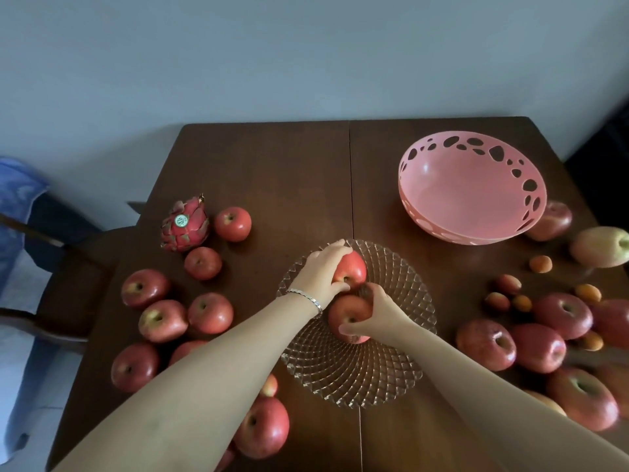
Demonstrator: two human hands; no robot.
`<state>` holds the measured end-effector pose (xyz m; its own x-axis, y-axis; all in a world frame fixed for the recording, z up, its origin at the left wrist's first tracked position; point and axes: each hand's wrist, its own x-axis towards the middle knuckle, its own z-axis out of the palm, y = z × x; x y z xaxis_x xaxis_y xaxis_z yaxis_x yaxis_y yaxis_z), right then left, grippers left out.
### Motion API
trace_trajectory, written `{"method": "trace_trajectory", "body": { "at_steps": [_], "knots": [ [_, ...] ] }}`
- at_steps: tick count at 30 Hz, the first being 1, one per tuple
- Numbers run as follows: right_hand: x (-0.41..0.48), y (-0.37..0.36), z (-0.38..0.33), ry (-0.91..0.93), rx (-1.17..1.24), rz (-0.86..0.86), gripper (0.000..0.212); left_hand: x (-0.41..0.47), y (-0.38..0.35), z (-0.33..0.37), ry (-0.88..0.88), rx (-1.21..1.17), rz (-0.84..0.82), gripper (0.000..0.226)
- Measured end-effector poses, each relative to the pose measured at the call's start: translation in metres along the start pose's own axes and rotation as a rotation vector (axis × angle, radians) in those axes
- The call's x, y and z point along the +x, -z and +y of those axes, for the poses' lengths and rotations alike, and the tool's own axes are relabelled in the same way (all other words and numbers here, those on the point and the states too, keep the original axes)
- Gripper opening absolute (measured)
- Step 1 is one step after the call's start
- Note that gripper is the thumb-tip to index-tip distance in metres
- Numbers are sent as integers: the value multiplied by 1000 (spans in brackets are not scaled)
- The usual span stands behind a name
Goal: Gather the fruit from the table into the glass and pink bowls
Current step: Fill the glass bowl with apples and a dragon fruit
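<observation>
A patterned glass bowl (357, 379) sits at the table's middle front. Over it my left hand (321, 272) grips a red apple (352, 269), and my right hand (377, 316) grips a second red apple (347, 315) just below the first. Both apples are inside the bowl's rim. The pink bowl (469, 195) with cut-out holes stands empty at the back right. Several red apples (163, 320) lie on the left, with a dragon fruit (185, 224) behind them. More apples (537, 347) and small apricots (589, 292) lie on the right.
The fruit rests on a dark wooden table (289, 172) set against a pale wall. A wooden chair (68, 287) with a blue cloth (17, 199) stands at the left. A pale green-red apple (600, 247) lies at the right edge. One apple (262, 427) lies near the front.
</observation>
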<state>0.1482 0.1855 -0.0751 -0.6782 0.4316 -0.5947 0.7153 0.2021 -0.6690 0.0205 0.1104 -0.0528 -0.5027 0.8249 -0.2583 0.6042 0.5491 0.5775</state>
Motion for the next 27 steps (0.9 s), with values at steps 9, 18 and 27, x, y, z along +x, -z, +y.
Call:
{"method": "trace_trajectory", "body": {
  "at_steps": [9,18,27],
  "knots": [
    [-3,-10,2,22,257,164,103,-8,-6,0,88,-142,4,58],
    [4,0,-9,-67,408,78,85,-4,-11,2,252,-383,62,66],
    [17,43,-51,199,788,30,61,-20,30,18,277,-941,207,54]
  ]
}}
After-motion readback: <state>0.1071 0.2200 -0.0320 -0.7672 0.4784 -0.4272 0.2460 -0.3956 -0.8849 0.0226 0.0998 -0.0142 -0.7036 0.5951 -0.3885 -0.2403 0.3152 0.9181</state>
